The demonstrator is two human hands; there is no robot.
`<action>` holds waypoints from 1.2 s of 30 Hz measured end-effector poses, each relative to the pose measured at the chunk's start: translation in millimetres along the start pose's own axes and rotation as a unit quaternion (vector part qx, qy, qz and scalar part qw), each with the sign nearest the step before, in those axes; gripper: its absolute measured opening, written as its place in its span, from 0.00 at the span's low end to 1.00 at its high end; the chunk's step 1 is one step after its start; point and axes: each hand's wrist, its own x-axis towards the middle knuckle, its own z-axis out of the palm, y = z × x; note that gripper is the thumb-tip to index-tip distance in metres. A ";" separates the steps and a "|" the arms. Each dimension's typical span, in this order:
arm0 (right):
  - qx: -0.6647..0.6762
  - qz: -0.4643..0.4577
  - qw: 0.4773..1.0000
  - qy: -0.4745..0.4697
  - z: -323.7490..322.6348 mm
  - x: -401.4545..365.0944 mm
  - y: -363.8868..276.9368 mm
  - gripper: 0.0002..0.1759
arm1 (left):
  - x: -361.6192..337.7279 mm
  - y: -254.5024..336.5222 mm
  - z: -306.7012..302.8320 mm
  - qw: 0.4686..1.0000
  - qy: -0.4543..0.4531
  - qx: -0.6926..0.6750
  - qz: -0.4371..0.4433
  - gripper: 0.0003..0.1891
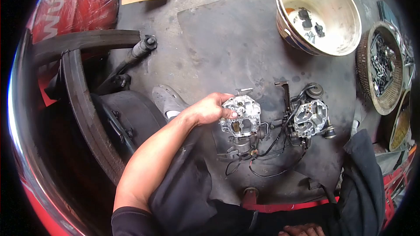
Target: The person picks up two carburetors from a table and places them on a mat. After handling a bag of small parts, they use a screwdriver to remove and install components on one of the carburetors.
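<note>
My left hand (214,109) grips a silvery carburetor body section (248,107) at its left edge, thumb on the top face and fingers beneath. Round bores and machined ports show on its upper side. Just below it is a dark metal cylinder with linkage (240,144). To the right lies another carburetor section (309,118), with a round diaphragm canister (314,90) at its top and black hoses and wires (280,153) around it. My right hand (302,230) is cut off by the bottom edge near my waist. Its visible fingers are curled, and whatever they hold is hidden.
A white bucket (318,46) with a few dark parts inside stands ahead on the dark floor mat (227,30). Right of it is a round basket (365,61) of small metal pieces. A metal frame (89,100) and a tyre (135,109) crowd the left side.
</note>
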 end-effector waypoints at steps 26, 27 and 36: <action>0.006 -0.018 1.000 -0.013 -6.9 -4.4 -7.0 0.28 | 18.4 15.1 -1.2 0.999 0.047 0.013 0.005 0.36; 0.007 -0.019 1.000 -0.016 -7.4 -4.6 -6.2 0.28 | 21.5 15.1 1.0 0.998 0.058 0.014 0.002 0.36; 0.013 -0.012 1.000 -0.020 -10.2 -11.4 0.0 0.26 | 32.4 12.0 9.4 0.990 0.138 0.021 -0.001 0.36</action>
